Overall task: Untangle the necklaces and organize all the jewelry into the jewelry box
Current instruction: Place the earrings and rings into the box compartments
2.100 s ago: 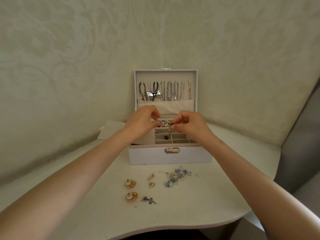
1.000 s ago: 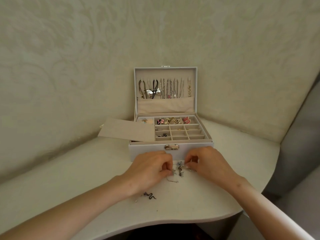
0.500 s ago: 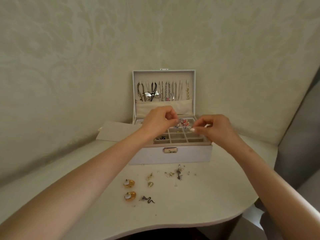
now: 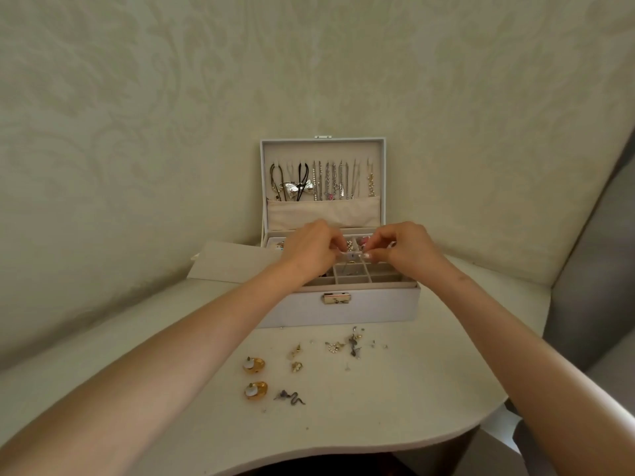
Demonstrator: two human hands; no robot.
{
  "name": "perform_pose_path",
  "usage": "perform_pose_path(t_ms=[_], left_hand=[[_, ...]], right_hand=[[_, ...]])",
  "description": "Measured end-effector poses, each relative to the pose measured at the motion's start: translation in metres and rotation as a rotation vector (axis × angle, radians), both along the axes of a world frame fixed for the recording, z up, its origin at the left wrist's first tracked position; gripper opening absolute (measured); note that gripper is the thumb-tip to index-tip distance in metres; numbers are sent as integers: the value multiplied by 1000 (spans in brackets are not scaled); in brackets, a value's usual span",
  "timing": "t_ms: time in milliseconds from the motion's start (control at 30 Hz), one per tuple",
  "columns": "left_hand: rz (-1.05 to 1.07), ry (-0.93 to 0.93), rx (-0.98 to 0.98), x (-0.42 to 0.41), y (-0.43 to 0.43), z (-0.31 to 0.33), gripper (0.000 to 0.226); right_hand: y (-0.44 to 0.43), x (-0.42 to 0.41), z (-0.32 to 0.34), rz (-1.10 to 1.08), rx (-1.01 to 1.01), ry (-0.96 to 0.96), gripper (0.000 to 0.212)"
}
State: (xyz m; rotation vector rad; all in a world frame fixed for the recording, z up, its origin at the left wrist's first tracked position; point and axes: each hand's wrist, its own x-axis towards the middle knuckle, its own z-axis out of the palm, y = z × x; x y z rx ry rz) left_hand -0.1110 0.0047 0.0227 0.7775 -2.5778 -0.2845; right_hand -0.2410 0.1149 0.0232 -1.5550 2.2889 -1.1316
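Both left hand and right hand drew closer, fingers pinching a trinket over the box.

I count two hands, the left hand and the right hand, which pinch one small pale piece between them. There is one jewelry box with one metal clasp. On the counter I see two big gold earrings, two small gold pieces, one dark snake-shaped piece, one pearl cluster and one grey pendant. The necklaces in the lid are too thin and close for me to count.
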Motion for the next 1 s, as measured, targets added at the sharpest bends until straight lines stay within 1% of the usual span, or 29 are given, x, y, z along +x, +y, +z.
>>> perform_pose_path(t_ms=[100, 167, 233, 367, 433, 467, 567, 667, 733, 800, 867, 933, 1000], left_hand=[[36, 57, -8, 11, -4, 9, 16], [44, 68, -27, 19, -5, 11, 14], [36, 69, -23, 27, -4, 10, 11], [35, 24, -9, 38, 1, 9, 7], [32, -6, 7, 46, 6, 11, 1], [22, -19, 15, 51, 9, 13, 4], [-45, -68, 44, 70, 19, 17, 11], [-117, -162, 87, 86, 31, 16, 10], [-134, -259, 66, 93, 37, 11, 7], [-128, -357, 24, 98, 39, 4, 4], [-123, -428, 7, 102, 39, -4, 12], [-120, -474, -17, 105, 40, -10, 20], [-108, -488, -39, 109, 38, -14, 26]], right_hand=[[-2, 2, -3, 15, 65, 87, 8], [-2, 1, -4, -14, 64, 130, 8], [-1, 0, -5, -43, 37, 127, 9], [4, 2, -11, -2, 78, 160, 8], [11, 5, -10, 11, 17, 123, 9], [16, 7, -8, 24, -22, 93, 10], [35, 18, -5, 95, -84, 19, 14], [53, 35, -9, 190, -40, -35, 14], [58, 45, -18, 256, 52, 15, 11], [59, 51, -30, 294, 143, 127, 13], [57, 54, -42, 304, 196, 196, 18], [54, 56, -51, 307, 186, 194, 22], [51, 64, -57, 319, 135, 178, 22]])
